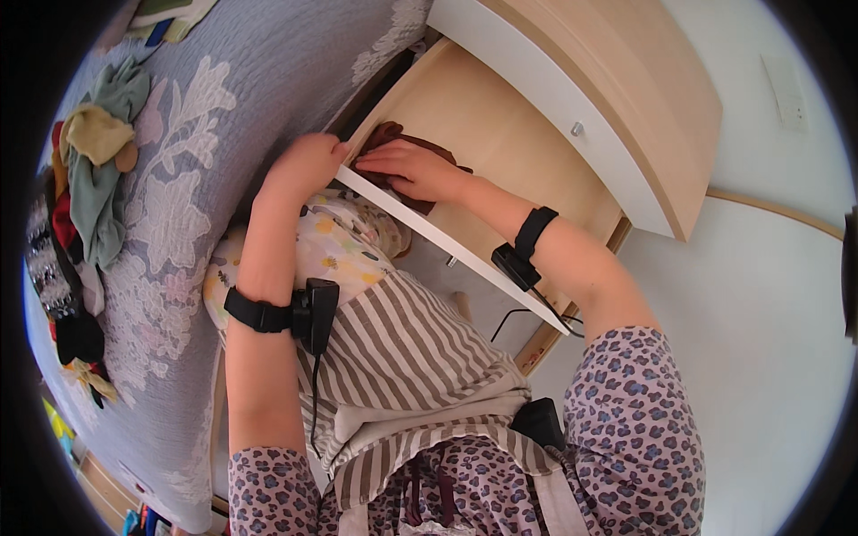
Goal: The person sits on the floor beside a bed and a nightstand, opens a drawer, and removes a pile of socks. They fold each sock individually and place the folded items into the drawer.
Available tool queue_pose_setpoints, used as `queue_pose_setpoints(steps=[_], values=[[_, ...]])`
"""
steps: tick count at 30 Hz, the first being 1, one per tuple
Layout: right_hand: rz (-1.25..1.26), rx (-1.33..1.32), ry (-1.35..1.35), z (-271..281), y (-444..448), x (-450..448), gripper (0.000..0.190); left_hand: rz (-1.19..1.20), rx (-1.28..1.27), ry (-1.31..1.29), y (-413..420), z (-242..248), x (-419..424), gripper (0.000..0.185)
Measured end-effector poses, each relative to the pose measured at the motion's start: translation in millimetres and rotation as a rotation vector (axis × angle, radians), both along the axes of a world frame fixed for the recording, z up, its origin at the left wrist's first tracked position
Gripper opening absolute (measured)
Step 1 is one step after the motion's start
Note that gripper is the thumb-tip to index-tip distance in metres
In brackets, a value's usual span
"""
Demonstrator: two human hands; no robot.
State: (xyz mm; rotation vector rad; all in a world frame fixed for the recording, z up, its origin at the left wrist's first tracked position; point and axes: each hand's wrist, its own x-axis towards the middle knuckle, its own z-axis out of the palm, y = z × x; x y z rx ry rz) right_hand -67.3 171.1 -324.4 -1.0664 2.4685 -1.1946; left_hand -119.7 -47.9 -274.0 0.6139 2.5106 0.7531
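A pale wood drawer (516,127) with a white front panel (415,218) is pulled out before me. Within it, at the near left corner, lies a dark brown folded cloth (429,144). My right hand (419,171) rests palm down on this cloth, fingers stretched and thumb a little apart. At the corner where the side wall meets the front, my left hand (308,164) is curled, its thumb on the side wall's edge. Slight blur covers that hand, and most of its fingers are hidden from view.
Left of the drawer stands a bed with a grey-blue floral cover (181,221), close to my left arm. Socks and other small textiles (100,167) lie piled on it. Another white drawer front with a metal knob (577,128) sits above. Black cables (509,318) hang near my right forearm.
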Motion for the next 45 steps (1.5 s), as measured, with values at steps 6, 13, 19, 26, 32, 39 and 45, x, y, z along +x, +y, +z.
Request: queue_pose_setpoints(steps=[6, 13, 19, 26, 32, 39, 45], values=[[-0.106, 0.162, -0.166, 10.5, -11.6, -14.0, 0.039, 0.035, 0.094, -0.249, 3.2, -3.3, 0.1, 0.034], [-0.039, 0.106, -0.205, 11.1, 37.8, 50.6, 0.038, 0.182, 0.055, -0.525, 5.4, 0.9, 4.2, 0.031], [-0.072, 0.197, -0.487, 46.9, 131.0, 157.2, 0.037, 0.288, 0.124, -0.655, 2.4, -0.9, 0.4, 0.03], [0.286, 0.906, -0.682, 86.4, 160.4, 184.9, 0.033, 0.318, 0.094, -0.638, 4.4, -5.2, -3.9, 0.031], [-0.059, 0.564, -0.772, 116.1, 126.8, 66.5, 0.024, 0.312, 0.119, -0.546, 4.8, -9.0, -3.9, 0.036], [-0.478, 0.021, -0.434, 63.9, -32.6, 18.4, 0.036, 0.199, 0.129, -0.218, 1.4, -36.5, -8.7, 0.052], [-0.421, 0.305, -0.194, 73.1, -26.0, 88.7, 0.048, 0.13, -0.004, -0.287, 3.7, -31.8, -8.4, 0.055]])
